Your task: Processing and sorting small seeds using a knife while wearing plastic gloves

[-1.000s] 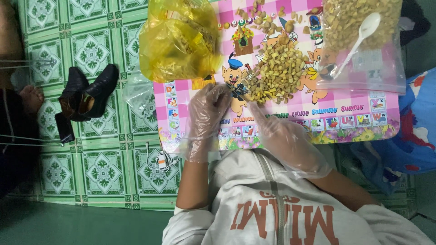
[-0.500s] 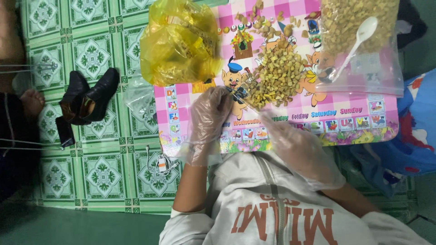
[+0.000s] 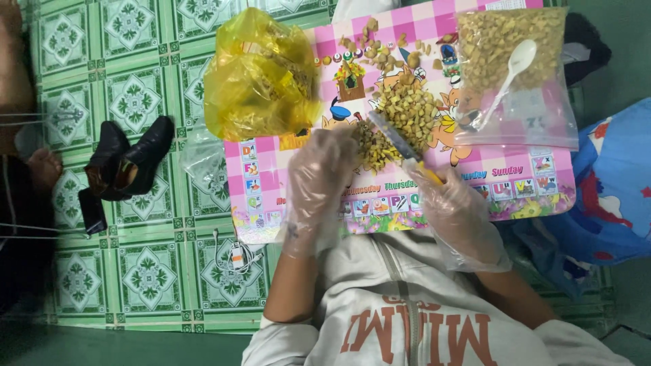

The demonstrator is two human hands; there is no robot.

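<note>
Both my hands wear clear plastic gloves. My left hand [image 3: 319,181] presses its fingertips on a small heap of yellow-brown chopped pieces [image 3: 400,115] on a pink checkered picture mat [image 3: 271,196]. In my right hand [image 3: 456,213] is a knife [image 3: 395,139] with a yellow handle. Its blade lies slanted across the near edge of the heap, right beside my left fingertips.
A yellow plastic bag [image 3: 261,74] with more pieces lies at the mat's left corner. At the far right is a clear bag of chopped pieces [image 3: 512,47] with a white spoon [image 3: 507,78]. Black shoes [image 3: 125,163] and a small cable [image 3: 237,256] lie on green floor tiles. Blue cloth [image 3: 610,183] is on the right.
My right hand has drawn slightly to the right, so the knife blade now shows across the heap. My left hand stays on the pieces. The view has shifted a little.
</note>
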